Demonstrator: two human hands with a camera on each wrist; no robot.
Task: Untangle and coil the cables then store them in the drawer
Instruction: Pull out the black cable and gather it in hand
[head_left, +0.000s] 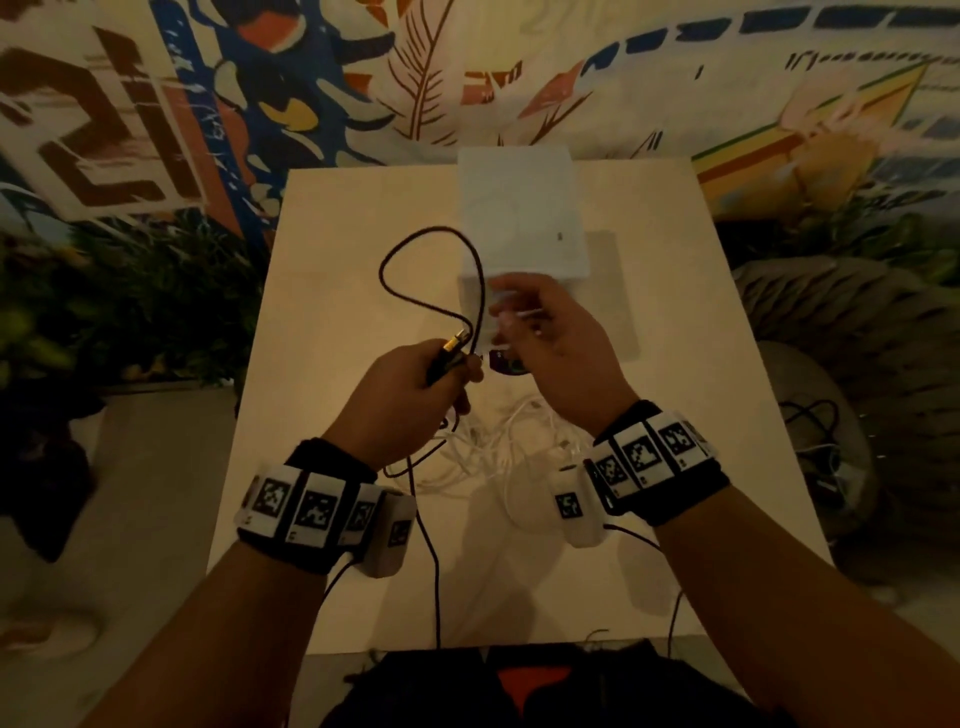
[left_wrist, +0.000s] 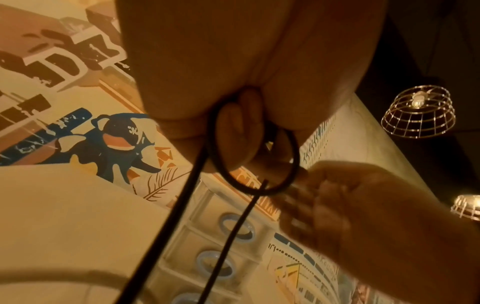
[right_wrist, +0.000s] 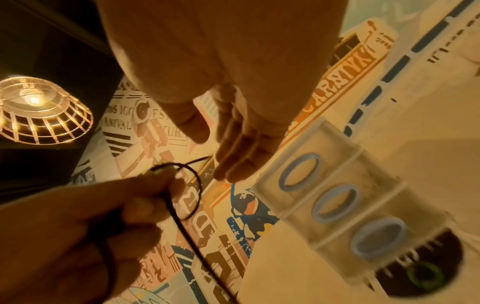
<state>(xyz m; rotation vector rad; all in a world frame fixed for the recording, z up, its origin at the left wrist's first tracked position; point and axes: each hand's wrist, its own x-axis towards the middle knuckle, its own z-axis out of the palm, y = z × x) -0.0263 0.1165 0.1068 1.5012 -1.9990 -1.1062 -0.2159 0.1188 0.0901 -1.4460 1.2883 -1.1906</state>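
Note:
My left hand (head_left: 431, 374) grips the black cable (head_left: 384, 270) just behind its gold-tipped plug (head_left: 457, 338). From there the cable rises in a wide loop over the table and comes back down past my fist. The left wrist view shows my fingers (left_wrist: 233, 131) curled round the black cable (left_wrist: 230, 236). My right hand (head_left: 519, 317) hovers just right of the loop with straight fingers (right_wrist: 233, 160), holding nothing. A tangle of white cables (head_left: 493, 441) lies on the table beneath both hands. The white drawer unit (head_left: 519, 218) stands behind, its drawers closed.
The pale table (head_left: 337, 234) ends close to my body, where a dark bag (head_left: 519, 686) sits. A small dark round object (head_left: 504, 361) lies by the drawer unit's foot. The drawer fronts (right_wrist: 363, 170) carry blue ring handles. Plants and floor flank the table.

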